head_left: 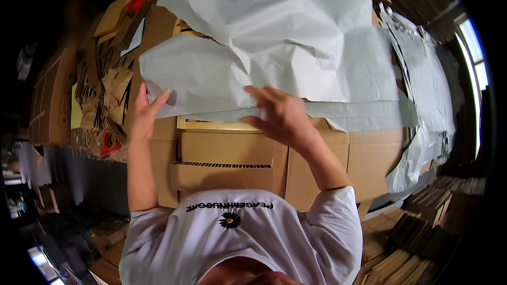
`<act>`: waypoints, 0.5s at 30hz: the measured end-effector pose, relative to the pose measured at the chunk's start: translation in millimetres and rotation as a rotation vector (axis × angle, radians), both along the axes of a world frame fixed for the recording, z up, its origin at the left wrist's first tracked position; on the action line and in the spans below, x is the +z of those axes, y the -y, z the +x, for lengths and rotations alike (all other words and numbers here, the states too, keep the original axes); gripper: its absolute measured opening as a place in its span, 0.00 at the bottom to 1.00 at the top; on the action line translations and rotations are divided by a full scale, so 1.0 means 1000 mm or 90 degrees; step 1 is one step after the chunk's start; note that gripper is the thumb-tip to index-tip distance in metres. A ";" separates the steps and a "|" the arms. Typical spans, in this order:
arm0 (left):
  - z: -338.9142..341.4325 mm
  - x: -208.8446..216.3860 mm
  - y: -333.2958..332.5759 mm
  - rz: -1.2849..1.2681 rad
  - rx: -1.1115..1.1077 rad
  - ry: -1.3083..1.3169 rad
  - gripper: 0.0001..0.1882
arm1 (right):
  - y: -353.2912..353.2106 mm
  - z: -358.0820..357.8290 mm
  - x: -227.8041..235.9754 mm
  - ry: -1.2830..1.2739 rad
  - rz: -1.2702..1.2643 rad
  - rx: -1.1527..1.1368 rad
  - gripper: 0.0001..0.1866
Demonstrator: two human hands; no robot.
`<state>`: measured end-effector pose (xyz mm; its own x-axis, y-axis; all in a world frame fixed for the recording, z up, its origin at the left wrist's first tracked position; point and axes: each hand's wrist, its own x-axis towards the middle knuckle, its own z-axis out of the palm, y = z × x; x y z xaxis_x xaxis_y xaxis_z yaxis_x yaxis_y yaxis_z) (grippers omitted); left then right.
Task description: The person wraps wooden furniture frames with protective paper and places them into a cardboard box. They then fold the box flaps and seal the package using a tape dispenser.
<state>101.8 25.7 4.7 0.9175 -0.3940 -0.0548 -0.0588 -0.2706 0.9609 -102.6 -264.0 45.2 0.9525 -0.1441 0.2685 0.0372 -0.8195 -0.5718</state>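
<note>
The paper, grey-white and creased, lies in the middle, spread over the box and running from the near edge far back and to the right. The left hand is at its near left corner, thumb and forefinger apart in a V by the edge; the other fingers are hard to make out, so I cannot tell whether it pinches the paper. The right hand is over the near edge, right of the middle, blurred, its fingers loosely bent and apart from the thumb; it looks released, with nothing clasped in it.

As far as I can judge, the covering is well along but unfinished. Most of the far side is under paper; on the near side a strip of the wood frame and the near cardboard are bare. The paper is rumpled, with a torn edge toward the far left, so smoothing and squaring it seem left to do.

Counted: two hands, one wood frame as far as it shows, and at least two layers of paper, since a lower edge shows below the upper one at the near right. At the right end is one crumpled wrap, its layers uncountable. To the left are one heap of scraps, too tangled to count, two red things, one near and one far, and one carton
</note>
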 end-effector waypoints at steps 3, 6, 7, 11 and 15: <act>0.005 -0.007 0.011 -0.040 0.029 0.011 0.39 | 0.047 -0.049 -0.049 -0.013 0.322 -0.445 0.21; 0.004 0.001 0.021 -0.042 0.047 0.005 0.35 | 0.088 -0.090 -0.105 -0.077 0.771 -0.557 0.29; 0.008 -0.001 0.019 -0.054 0.026 -0.031 0.34 | 0.094 -0.091 -0.125 -0.021 0.962 -0.514 0.28; 0.022 -0.020 0.007 -0.025 0.035 -0.092 0.38 | 0.119 -0.064 -0.162 0.183 1.301 -0.321 0.20; 0.036 -0.040 -0.012 0.102 0.082 -0.049 0.47 | 0.104 -0.062 -0.153 0.287 1.095 -0.512 0.11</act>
<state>137.9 37.8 -35.1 0.9502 -0.2547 -0.1796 0.0582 -0.4212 0.9051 -164.5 -368.2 -107.3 0.4550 -0.7718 -0.4442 0.3483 0.6133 -0.7089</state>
